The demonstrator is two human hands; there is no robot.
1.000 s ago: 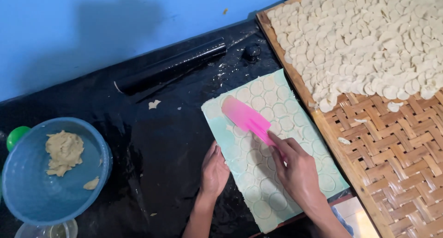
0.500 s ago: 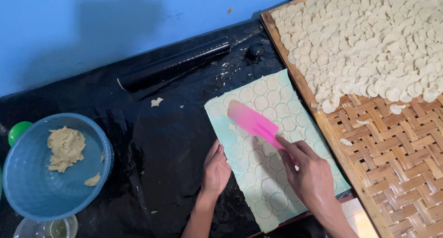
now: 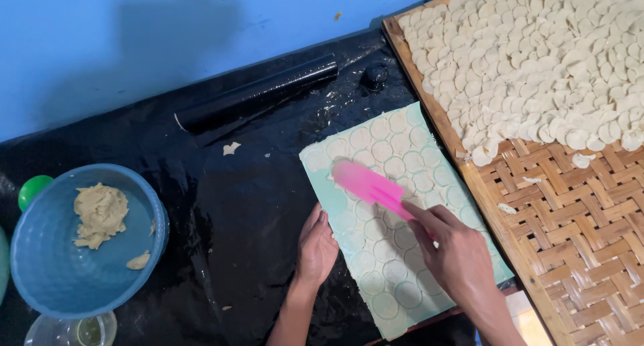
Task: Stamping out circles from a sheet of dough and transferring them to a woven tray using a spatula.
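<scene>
Hands are working at the near edge of the counter (image 3: 221,205), which is draped in black plastic: the left hand (image 3: 316,245) is lying flat, fingers together and holding nothing, pinning the near-left margin of a pale green dough sheet (image 3: 402,212), while the right hand (image 3: 456,259) is closing its grip around the handle of a pink scraper (image 3: 369,185) whose blade is lying low on the sheet's middle, pointing toward the far left. Cut rounds are covering the sheet in rows, so the step in hand looks like lifting them free; the next move probably calls for sliding the blade flat under a round without tearing it. Left of the hands, a blue bowl (image 3: 40,272) is holding dough scraps. Farther back, a black rolling pin (image 3: 258,94) is lying against the blue wall. Along the right edge, a woven bamboo tray (image 3: 570,232) is carrying a heap of cut rounds (image 3: 537,57) at its far end.
</scene>
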